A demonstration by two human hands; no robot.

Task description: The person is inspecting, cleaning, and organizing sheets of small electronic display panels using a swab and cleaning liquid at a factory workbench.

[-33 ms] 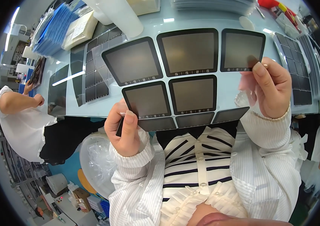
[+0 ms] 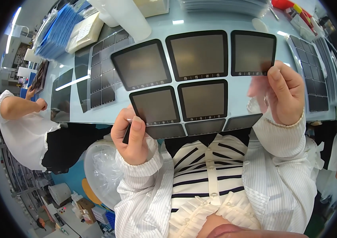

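Note:
Between my hands I hold up a clear sheet of dark panels (image 2: 203, 100), tilted above the table's near edge. Its panels have rounded corners, black borders and a row of small pale marks along the lower edge. At one spot on the right the sheet is see-through, with no panel. My left hand (image 2: 132, 137) pinches the lower left edge, its thumb on the near face. On the right edge, beside the upper right panel, my right hand (image 2: 286, 94) is closed with the thumb in front. Part of its fingers shows through the sheet.
The pale table (image 2: 192, 22) carries similar panel sheets (image 2: 104, 77) at left and another stack (image 2: 310, 67) at right. Blue packets (image 2: 55, 33) and a white cylinder (image 2: 130, 20) stand behind. A co-worker (image 2: 25, 131) is at far left, near a tub with clear plastic (image 2: 103, 166).
The sheet's upper part has shifted slightly: its upper left panel sits a little further right, its upper right panel a little further left. My right hand has moved slightly left; both hands keep their grip.

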